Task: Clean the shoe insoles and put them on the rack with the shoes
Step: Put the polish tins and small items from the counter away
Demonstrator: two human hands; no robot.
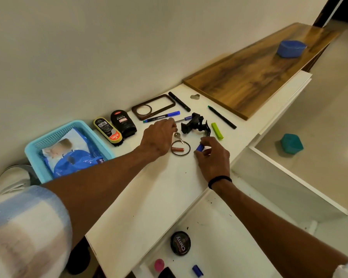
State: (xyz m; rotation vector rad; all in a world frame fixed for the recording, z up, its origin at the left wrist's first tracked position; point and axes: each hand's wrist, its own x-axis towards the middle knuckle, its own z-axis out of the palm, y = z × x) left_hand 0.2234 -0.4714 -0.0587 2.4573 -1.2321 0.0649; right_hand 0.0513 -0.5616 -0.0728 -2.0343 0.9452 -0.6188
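Note:
No insoles or shoes show clearly; a pale shoe-like shape (13,180) sits low at the left edge. On the white cabinet top (149,197) my left hand (159,136) pinches a small key (177,135) on a wire ring (180,148). My right hand (213,157) holds a small blue cylinder (200,147) between fingers and thumb. A Kiwi shoe-polish sponge (108,131) and a black Cherry polish bottle (123,123) lie near the wall.
A light blue basket (38,145) with a blue packet stands at left. Pens, a brown frame (153,106), a black clamp (195,124) and a green marker (217,131) lie ahead. An open drawer (219,227) holds a Cherry polish tin (180,243). A wooden board (259,71) carries a blue box.

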